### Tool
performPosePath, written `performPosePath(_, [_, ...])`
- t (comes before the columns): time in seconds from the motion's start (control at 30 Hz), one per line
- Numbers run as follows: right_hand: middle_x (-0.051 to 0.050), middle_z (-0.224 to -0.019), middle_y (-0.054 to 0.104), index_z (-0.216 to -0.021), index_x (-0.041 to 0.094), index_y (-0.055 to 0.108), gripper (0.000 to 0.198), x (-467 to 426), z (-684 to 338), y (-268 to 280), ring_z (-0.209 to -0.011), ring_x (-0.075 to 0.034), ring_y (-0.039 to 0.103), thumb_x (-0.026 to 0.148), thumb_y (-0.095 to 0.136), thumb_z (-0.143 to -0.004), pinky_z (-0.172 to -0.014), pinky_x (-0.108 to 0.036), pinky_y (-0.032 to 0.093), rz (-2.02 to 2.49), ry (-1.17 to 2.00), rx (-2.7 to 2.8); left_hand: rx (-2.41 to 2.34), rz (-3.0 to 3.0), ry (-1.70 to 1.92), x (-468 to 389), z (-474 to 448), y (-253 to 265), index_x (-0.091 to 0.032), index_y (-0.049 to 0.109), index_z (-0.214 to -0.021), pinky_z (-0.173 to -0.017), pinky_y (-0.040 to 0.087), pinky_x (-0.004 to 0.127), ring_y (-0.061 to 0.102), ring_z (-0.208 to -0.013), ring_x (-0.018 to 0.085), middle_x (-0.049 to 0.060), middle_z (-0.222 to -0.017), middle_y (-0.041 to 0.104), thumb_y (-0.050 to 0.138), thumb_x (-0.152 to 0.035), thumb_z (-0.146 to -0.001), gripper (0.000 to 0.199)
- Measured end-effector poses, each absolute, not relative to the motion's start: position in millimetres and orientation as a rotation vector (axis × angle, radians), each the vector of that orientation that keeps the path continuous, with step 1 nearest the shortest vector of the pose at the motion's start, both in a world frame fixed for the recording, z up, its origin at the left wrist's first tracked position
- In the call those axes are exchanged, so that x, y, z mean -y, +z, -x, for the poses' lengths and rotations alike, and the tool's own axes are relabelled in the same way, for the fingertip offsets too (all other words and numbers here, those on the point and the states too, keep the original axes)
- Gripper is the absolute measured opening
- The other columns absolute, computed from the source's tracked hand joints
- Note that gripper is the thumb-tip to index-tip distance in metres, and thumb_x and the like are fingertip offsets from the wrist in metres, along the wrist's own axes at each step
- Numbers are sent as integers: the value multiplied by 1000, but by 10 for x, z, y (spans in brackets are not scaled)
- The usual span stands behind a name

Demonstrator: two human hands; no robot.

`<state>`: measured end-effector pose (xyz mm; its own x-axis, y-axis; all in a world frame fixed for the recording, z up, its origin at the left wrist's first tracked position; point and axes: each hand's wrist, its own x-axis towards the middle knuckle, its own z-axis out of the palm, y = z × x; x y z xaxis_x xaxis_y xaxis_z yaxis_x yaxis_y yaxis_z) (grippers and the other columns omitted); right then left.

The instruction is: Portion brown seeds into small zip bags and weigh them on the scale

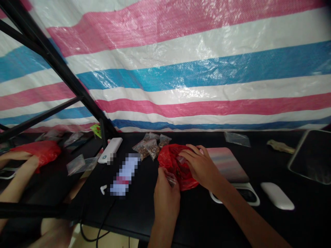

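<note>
A crumpled red plastic bag (172, 153) lies with its mouth gaping between my hands. My left hand (167, 196) is closed at its near left side, holding a small clear plastic bag (170, 179) between thumb and fingers. From the right, my right hand (203, 165) reaches over the red bag's mouth with its fingers bent inward. Its fingertips are at a bit of clear plastic (181, 159); what they grip is partly hidden. Just behind the red bag sit several small clear zip bags (152, 148) filled with brownish bits.
A scale (254, 199) with a shiny pinkish plate (227, 163) stands right, near a white mouse-shaped object (278, 195). Left are a phone (125, 175), an earbud (103, 189) and a white power bank (110, 150). Beyond the black frame (57, 69), another person's arm (22, 179) touches a red bag.
</note>
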<state>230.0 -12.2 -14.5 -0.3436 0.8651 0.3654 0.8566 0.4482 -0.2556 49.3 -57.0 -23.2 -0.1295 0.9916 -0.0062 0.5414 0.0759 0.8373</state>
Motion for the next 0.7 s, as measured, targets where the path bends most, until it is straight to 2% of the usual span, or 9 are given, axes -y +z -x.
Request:
performPosePath(0.1, [-7, -129, 72, -124, 23, 65, 52, 129, -2319, -138, -138, -29, 48, -1, 55, -79, -113, -50, 25, 1464, 26, 2245, -1705, -1484, 1008, 497, -429, -220, -25, 50, -96, -64, 44, 26, 64, -70, 19, -1, -80, 64, 59, -12, -83, 19])
performPosePath(0.23, [-9, -116, 72, -116, 20, 68, 51, 156, -2317, -58, -122, -29, 55, 2, 60, -69, -111, -49, 27, 1573, 27, 2236, -1714, -1450, 1200, 473, -347, -176, -24, 50, -91, -62, 44, 24, 58, -64, 15, -4, -74, 56, 59, -15, -84, 15])
performPosePath(0.33, [-12, -114, 71, -117, 17, 69, 48, 179, -2285, -12, -116, -31, 56, 5, 61, -71, -110, -50, 29, 1651, -15, 2228, -1835, -1439, 1278, 482, -304, -173, -23, 51, -95, -65, 46, 27, 59, -69, 17, -2, -79, 57, 60, -21, -88, 12])
performPosePath(0.43, [-13, -114, 71, -118, 16, 69, 41, 184, -2259, -16, -115, -32, 56, 8, 60, -79, -109, -51, 29, 1662, -52, 2219, -1853, -1430, 1175, 490, -298, -201, -22, 48, -98, -66, 48, 30, 63, -72, 19, 1, -83, 60, 61, -30, -91, 17])
performPosePath(0.5, [-12, -117, 71, -120, 18, 68, 44, 176, -2254, -34, -119, -31, 55, 5, 59, -78, -110, -51, 27, 1621, -31, 2222, -1769, -1402, 1098, 484, -315, -217, -23, 45, -98, -65, 48, 30, 64, -70, 19, 0, -81, 61, 62, -33, -91, 21])
performPosePath(0.6, [-8, -122, 71, -121, 21, 66, 54, 166, -2251, -55, -125, -28, 53, -1, 57, -72, -110, -47, 27, 1522, 62, 2244, -1682, -1320, 1120, 442, -352, -223, -24, 43, -99, -61, 48, 27, 63, -65, 17, -3, -77, 59, 65, -30, -88, 26])
performPosePath(0.7, [-8, -118, 71, -116, 22, 67, 49, 173, -2242, -55, -120, -26, 54, 1, 58, -73, -107, -45, 29, 1486, 132, 2245, -1636, -1247, 1230, 376, -373, -214, -24, 43, -95, -57, 45, 23, 58, -60, 13, -7, -73, 54, 66, -24, -83, 26])
